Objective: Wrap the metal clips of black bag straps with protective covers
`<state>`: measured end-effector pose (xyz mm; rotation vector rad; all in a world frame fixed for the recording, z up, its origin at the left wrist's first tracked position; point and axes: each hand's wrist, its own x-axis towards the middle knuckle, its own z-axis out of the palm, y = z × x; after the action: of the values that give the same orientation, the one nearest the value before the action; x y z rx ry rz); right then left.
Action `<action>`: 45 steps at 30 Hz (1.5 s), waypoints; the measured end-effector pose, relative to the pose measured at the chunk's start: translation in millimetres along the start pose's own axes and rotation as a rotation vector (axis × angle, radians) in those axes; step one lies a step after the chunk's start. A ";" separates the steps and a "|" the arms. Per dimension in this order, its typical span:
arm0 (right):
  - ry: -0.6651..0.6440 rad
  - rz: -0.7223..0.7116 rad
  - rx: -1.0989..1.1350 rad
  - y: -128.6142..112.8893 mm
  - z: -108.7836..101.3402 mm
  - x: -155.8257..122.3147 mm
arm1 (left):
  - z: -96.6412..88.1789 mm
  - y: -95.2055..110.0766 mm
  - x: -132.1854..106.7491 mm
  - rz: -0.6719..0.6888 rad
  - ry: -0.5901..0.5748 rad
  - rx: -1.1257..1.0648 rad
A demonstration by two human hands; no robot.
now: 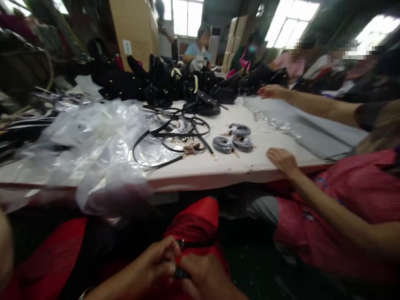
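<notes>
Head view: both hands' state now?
Left hand: closed, holding a black strap.
Right hand: closed on a dark piece; can't tell if same strap.

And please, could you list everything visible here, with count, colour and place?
Table: one, white, middle
Plastic wrapping: heap, clear, table's left
Loose straps: several, black, table's centre
Brown item: one, brown, among straps
Wrapped coils: three, dark grey, right of straps
Bags: many, black, table's back
Sheeting: count unclear, grey, table's right
Cartons: several, brown, background
Windows: several, white, far wall
Nearest co-worker: one, red-patterned garment, right
Other people: several, mixed clothing, behind
Held strap: one, black, bottom centre
Left hand: one, bare, bottom centre
Right hand: one, bare, beside left
</notes>
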<state>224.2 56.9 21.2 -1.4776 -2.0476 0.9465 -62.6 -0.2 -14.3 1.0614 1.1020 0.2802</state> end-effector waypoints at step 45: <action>-0.419 0.184 0.401 -15.6 99.2 -48.1 | -4.3 -22.3 3.9 0.281 -0.058 0.299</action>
<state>161.3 -18.3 -31.6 -1.3428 -1.8454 1.7497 -70.9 -6.6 -34.8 1.4869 0.9598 0.3109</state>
